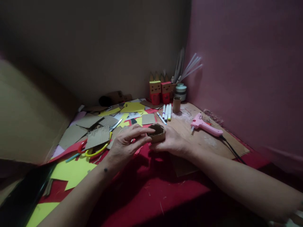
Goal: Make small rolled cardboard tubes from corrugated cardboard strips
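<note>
Over the red cloth, a short brown cardboard tube (158, 138) with its open end up is between my hands. My right hand (174, 142) wraps round its right side and underside, closed on it. At the left rim, my left hand (129, 138) pinches the wall: the index finger reaches over the opening and the thumb lies along the outside. The tube's lower part is hidden by my fingers. Just beyond my hands lie several white markers (167, 112) and a square cardboard piece (148, 119).
A pink glue gun (207, 126) with a black cord lies on a board at right. Yellow-handled scissors (98, 151) lie left among cardboard scraps and yellow paper (73, 170). Behind stand another cardboard tube (176, 105), two cardboard figures (155, 91) and a jar (181, 91).
</note>
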`<state>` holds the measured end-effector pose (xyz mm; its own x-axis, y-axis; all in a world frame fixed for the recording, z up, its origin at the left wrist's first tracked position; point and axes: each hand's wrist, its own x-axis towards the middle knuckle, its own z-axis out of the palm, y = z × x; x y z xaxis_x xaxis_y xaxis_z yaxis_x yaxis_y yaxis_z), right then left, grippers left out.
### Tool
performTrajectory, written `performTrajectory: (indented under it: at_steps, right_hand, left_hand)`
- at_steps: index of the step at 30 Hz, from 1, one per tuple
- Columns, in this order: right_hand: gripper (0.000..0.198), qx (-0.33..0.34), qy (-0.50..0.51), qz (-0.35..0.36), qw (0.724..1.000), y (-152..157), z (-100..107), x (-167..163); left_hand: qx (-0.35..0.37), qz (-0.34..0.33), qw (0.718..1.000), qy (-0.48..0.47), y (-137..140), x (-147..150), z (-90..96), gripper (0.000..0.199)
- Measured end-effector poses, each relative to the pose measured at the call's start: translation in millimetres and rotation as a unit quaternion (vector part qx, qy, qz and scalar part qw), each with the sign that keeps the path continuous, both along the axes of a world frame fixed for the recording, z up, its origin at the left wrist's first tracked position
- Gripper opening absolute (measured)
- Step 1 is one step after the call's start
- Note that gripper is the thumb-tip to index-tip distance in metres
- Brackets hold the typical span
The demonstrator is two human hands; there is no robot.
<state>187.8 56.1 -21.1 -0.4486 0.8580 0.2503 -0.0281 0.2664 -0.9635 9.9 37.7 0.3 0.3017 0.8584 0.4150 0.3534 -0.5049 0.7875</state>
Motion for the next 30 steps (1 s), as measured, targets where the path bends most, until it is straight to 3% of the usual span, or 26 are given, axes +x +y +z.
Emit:
performTrajectory:
  at_steps: [4, 8, 12, 17, 20, 25, 30]
  right_hand:
    - [0.035, 0.040, -0.046, 0.023, 0.998, 1.4, 1.4, 2.4]
    - [0.043, -0.004, -0.003, 0.078, 0.997, 0.0, -3.9, 0.8]
    - [0.038, -0.028, -0.021, 0.044, 0.998, -2.8, -7.8, -2.1]
    - [0.043, -0.062, -0.003, 0.049, 0.997, -4.9, -2.0, -4.2]
    - [0.050, -0.030, 0.003, 0.092, 0.995, -4.0, -1.7, -6.2]
    - [0.043, 0.004, -0.118, 0.100, 0.988, -5.7, -12.3, -9.6]
    - [0.022, 0.141, -0.194, 0.153, 0.959, -11.9, -19.6, -11.8]
  left_hand:
    - [0.000, -0.056, 0.996, 0.076, -0.9, -3.0, 5.4, 0.019]
    - [0.022, -0.068, 0.989, 0.128, -0.8, -3.5, 7.0, 0.013]
    - [0.011, -0.066, 0.987, 0.148, -0.2, -3.6, 6.8, 0.022]
    - [0.000, -0.050, 0.989, 0.137, -1.0, -8.6, 8.4, 0.015]
    - [-0.009, -0.016, 0.994, 0.108, -2.6, -14.9, 17.6, 0.017]
    - [0.014, 0.137, 0.990, 0.008, 8.0, -12.3, 44.2, 0.022]
    - [-0.008, 0.091, 0.993, 0.070, 39.6, 28.8, 54.9, 0.019]
